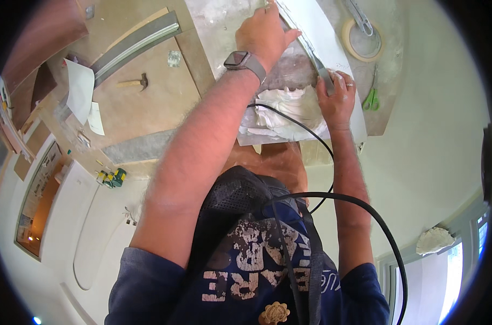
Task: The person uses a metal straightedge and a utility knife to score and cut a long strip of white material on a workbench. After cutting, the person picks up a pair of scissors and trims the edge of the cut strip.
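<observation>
In my right hand point(338, 99) is a narrow metal spatula point(323, 73), its blade lying along the edge of a white panel point(311, 24). My left hand point(265, 32) reaches over the far part of the same edge, thumb spread away from the fingers; the fingertips are partly hidden at the picture's top. White, paste-smeared material runs along that edge between the hands. A crumpled mound of white plaster-like material point(292, 111) lies nearer to me, left of my right hand.
Right of the panel are a tape roll point(363, 43), a utility knife point(358, 16) and green-handled scissors point(371, 100). To the left lie a hammer point(133, 82), a grey profile strip point(137, 46) and white paper sheets point(80, 92). A black cable point(305, 127) loops near my right arm.
</observation>
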`<state>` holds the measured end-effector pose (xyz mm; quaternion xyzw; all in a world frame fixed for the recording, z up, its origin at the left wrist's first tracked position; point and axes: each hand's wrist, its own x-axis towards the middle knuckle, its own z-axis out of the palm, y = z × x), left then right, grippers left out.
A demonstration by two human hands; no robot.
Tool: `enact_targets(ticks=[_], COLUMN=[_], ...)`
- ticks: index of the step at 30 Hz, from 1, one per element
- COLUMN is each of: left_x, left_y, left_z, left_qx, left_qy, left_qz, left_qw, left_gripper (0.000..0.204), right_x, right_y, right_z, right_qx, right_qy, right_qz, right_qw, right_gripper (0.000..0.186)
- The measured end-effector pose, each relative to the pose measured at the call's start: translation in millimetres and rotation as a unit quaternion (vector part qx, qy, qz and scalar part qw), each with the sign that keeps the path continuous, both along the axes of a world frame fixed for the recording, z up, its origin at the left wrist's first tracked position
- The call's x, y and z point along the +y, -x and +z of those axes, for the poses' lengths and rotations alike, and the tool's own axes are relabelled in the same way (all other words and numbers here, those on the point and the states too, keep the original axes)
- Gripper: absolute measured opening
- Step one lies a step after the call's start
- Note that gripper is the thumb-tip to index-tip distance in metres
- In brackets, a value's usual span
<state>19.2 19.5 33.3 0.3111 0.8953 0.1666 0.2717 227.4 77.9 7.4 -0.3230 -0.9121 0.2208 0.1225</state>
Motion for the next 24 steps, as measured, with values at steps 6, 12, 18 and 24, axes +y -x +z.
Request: enact_targets(ticks=[6,12,18,24], left_x=[-4.5,-3.3,-1.0,-6.1], left_y=[-3.4,0.0,-1.0,-1.7], left_z=[-4.0,-8.0,-1.5,-4.5], left_qx=[0.004,0.054,0.042,0.069], left_qy=[0.01,0.035,0.066,0.003], left_qz=[-0.004,-0.044,-0.041,-0.017], left_qw=[1.0,0.997,0.996,0.997], left_gripper=[0.072,0.08,0.086,0.086], right_x=[2.1,3.8,3.5,4.1], right_y=[-0.8,2.1,0.3,0.7], right_z=[0.2,1.2,-1.0,0.6], right_qx=[0.027,0.055,0.045,0.037], right_qy=[0.006,0.016,0.008,0.001], right_qz=[0.015,0.025,0.024,0.026], right_qw=[1.0,0.998,0.999,0.999], right_gripper=[0.027,0.027,0.026,0.025])
